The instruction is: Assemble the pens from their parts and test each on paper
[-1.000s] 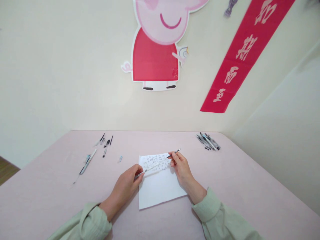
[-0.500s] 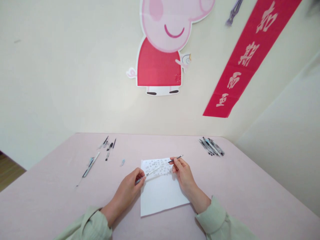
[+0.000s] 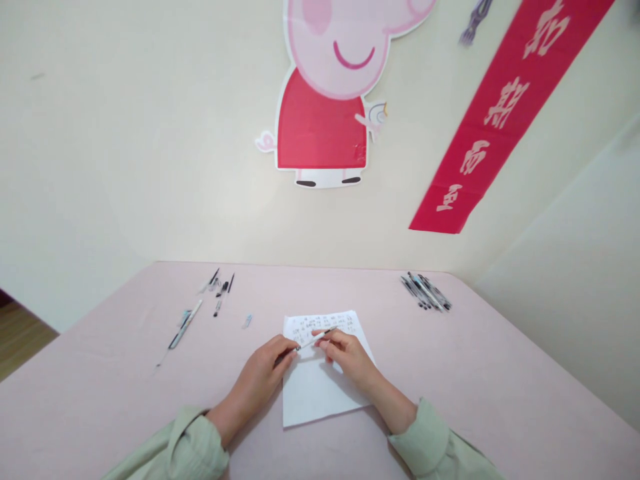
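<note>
Over the paper (image 3: 325,393), the right hand (image 3: 347,360) has come in towards the left hand (image 3: 270,367), and both now pinch one pen (image 3: 309,343), its parts apparently brought together, though the join is too small to judge.

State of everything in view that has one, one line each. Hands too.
left hand: closed on held pen's near end
right hand: fingers closed on its far part
held pen: slanted above paper; fully assembled or not, cannot tell
paper: flat on table, far part written on, near part blank
pen pile: lying bunched
loose pen parts: scattered
red banner: hanging slanted in view
</note>
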A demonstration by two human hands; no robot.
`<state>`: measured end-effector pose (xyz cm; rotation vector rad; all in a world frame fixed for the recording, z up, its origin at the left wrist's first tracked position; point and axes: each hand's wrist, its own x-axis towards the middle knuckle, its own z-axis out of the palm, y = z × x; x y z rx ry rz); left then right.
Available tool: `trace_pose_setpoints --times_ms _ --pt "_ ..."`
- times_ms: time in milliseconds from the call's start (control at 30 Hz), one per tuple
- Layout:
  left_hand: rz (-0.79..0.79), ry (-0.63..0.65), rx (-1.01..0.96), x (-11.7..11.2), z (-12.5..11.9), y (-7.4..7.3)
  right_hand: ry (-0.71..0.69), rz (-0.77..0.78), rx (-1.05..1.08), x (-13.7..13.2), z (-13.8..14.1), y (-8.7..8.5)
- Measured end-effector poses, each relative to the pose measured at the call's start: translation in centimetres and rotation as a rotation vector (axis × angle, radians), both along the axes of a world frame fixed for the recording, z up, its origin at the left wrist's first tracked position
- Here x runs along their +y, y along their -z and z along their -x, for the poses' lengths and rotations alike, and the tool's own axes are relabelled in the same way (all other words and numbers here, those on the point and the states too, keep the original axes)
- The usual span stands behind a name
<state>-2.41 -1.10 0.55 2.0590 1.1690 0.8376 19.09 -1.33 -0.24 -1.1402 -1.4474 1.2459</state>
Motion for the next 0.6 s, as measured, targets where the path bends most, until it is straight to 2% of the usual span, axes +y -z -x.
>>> trace_pose_setpoints --times_ms 233,467,600 --pt "-0.047 -0.107 0.018 0.2 0.4 0.4 0.063 -0.046 -0.005 0.6 -1.0 0.5" --pt "-0.079 -0.071 0.09 0.1 0.4 0.3 0.102 -0.215 -0.213 0.1 -1.0 0.2" --pt "-0.089 -0.059 0.11 0.0 0.4 0.2 0.109 -0.241 -0.28 -0.2 -0.9 0.0"
